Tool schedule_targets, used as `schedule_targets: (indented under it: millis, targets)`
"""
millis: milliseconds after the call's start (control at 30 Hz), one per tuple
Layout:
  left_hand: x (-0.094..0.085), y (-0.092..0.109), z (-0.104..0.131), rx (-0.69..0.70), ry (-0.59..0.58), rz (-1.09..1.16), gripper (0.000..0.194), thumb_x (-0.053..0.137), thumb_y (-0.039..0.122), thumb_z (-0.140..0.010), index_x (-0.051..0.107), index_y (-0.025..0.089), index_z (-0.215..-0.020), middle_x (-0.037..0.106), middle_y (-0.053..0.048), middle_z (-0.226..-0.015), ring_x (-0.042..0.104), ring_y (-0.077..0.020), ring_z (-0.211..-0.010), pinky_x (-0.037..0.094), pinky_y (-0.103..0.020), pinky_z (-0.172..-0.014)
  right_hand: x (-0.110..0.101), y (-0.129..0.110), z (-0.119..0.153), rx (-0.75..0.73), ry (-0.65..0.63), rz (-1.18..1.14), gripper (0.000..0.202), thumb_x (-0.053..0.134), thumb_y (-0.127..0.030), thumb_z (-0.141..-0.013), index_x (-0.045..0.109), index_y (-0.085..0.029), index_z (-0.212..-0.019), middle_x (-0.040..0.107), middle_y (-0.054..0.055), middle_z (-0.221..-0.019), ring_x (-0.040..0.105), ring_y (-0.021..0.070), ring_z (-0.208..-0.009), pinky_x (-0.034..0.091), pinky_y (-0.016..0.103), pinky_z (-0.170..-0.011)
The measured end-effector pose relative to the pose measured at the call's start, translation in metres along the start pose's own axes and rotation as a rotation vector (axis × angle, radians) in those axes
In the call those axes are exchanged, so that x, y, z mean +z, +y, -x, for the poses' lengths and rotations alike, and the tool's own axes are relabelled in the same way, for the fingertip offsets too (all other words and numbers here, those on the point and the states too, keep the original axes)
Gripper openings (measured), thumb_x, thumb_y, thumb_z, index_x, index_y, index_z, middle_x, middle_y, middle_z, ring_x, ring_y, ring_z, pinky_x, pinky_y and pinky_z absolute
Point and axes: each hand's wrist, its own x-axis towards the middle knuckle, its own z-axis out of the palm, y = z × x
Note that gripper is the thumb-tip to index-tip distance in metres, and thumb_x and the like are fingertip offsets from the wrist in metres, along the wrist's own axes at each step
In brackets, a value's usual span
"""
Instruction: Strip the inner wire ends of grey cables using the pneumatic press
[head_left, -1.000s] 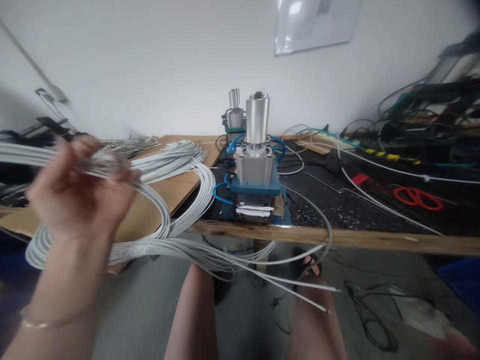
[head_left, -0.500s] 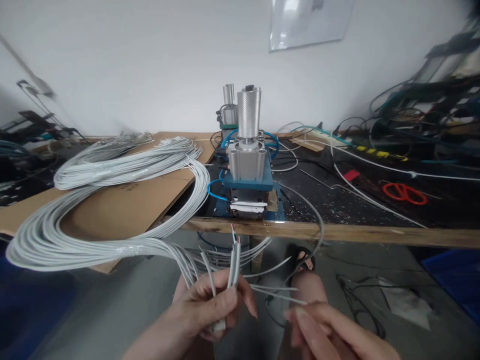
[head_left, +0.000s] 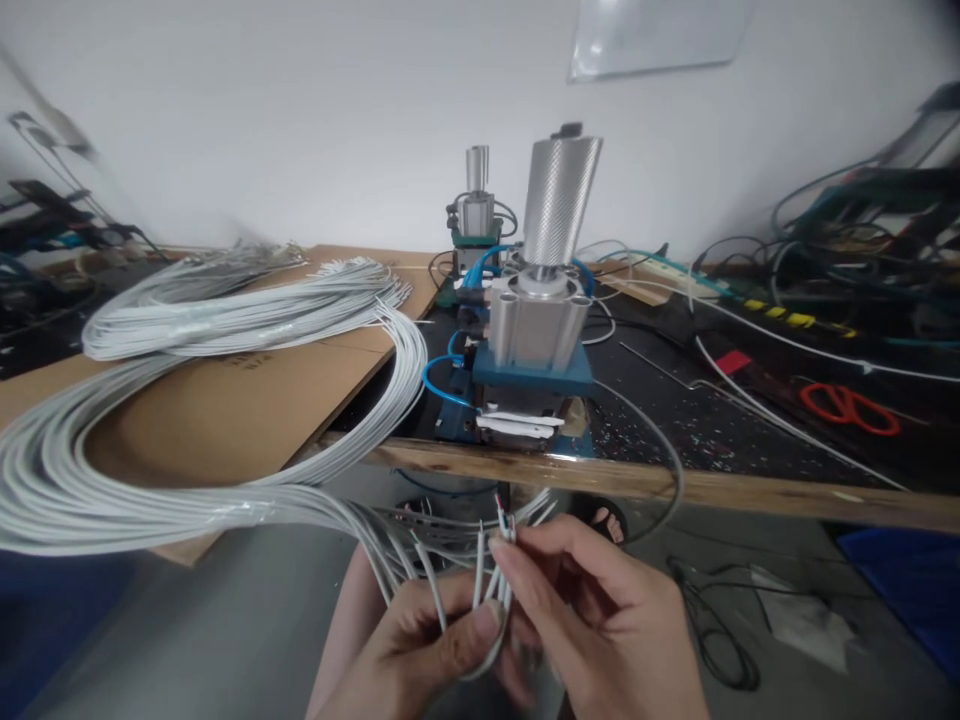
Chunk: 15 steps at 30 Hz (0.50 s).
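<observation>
Several white cable ends (head_left: 481,565) stand up between the thumb and fingers of my left hand (head_left: 442,640), which is closed around them. My right hand (head_left: 600,620) pinches at the tips of the same group, close above my left thumb. Small coloured inner wires show at some of these tips. The cables run back to a large coiled bundle of white cable (head_left: 247,505) that hangs over the table edge at the left. Ahead of my hands sits a pneumatic press (head_left: 540,330) with a knurled silver cylinder and a blue plate. My fingers hide the lower cable parts.
A second coiled bundle (head_left: 247,315) lies on cardboard (head_left: 210,420) at the left. Behind the press stands a smaller similar one (head_left: 476,210). Orange-handled scissors (head_left: 847,408) and a bent metal rod (head_left: 660,365) lie on the black table. The wooden table edge (head_left: 750,490) runs before me.
My right hand has come left and up from a loose cable end to the group in my left hand, and now pinches there. The view has shifted and moved closer to the press.
</observation>
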Motion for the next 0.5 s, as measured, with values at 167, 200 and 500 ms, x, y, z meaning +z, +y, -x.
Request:
schedule_targets:
  millis: [167,200,500]
  targets:
    - [0.004,-0.005,-0.001,-0.032,0.077,0.088,0.035,0.074,0.054,-0.095,0.079,0.021,-0.107,0.062,0.0,-0.065,0.046,-0.0115,-0.054,0.035,-0.025,-0.056,-0.004,0.003,-0.013,-0.072,-0.073,0.05,0.02,0.083,-0.041,-0.082,0.078,-0.023,-0.075,0.069,0.001,-0.065,0.057,0.0117,-0.05,0.045,0.022,-0.049]
    - [0.005,-0.006,-0.002,-0.034,0.116,0.119,0.034,0.077,0.053,-0.092,0.079,0.022,-0.105,0.062,0.0,-0.067,0.044,-0.0099,-0.053,0.032,-0.023,-0.054,-0.004,0.003,-0.015,-0.076,-0.049,0.038,0.019,0.084,-0.041,-0.081,0.079,-0.024,-0.073,0.069,0.0,-0.065,0.057,0.0115,-0.053,0.045,0.022,-0.052]
    - [0.013,-0.005,-0.014,-0.018,0.35,0.207,0.035,0.09,0.047,-0.082,0.067,0.021,-0.083,0.061,0.003,-0.068,0.047,-0.0082,-0.057,0.033,-0.019,-0.052,0.001,0.01,-0.02,-0.072,0.194,-0.009,0.006,0.089,-0.036,-0.073,0.086,-0.031,-0.076,0.065,-0.002,-0.059,0.048,0.0079,-0.051,0.04,0.018,-0.048]
